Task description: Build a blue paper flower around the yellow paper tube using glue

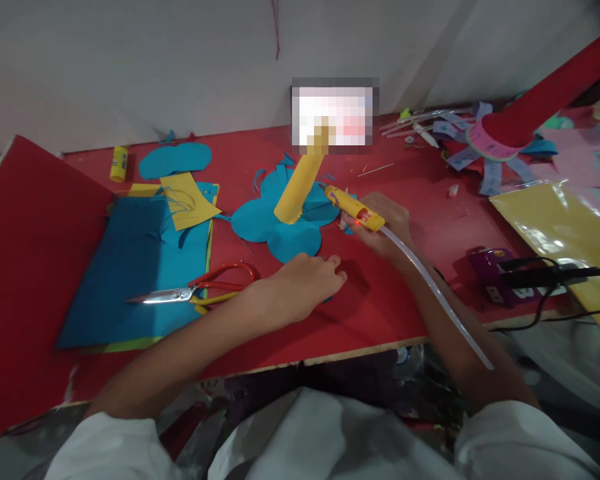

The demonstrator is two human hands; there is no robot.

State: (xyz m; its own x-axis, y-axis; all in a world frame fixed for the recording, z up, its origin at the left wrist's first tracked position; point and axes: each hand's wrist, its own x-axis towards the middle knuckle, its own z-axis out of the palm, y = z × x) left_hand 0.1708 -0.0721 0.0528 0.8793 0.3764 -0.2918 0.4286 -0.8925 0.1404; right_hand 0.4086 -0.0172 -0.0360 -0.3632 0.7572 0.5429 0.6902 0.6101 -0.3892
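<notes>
My right hand is wrapped round a yellow hot glue gun, with a long clear glue stick trailing out of its back toward my forearm. The gun's nozzle points left at a blue paper flower shape with rounded petals. From that shape's middle a yellow paper tube rises, leaning right, its top in the blurred patch. My left hand is just in front of the flower, fingers curled; what they hold, if anything, is hidden, though a bit of dark blue shows below them.
Red-and-yellow-handled scissors lie on blue sheets at left, near a yellow scrap and a glue stick tube. A purple power box with black cables sits right, by a yellow packet. A red panel stands left.
</notes>
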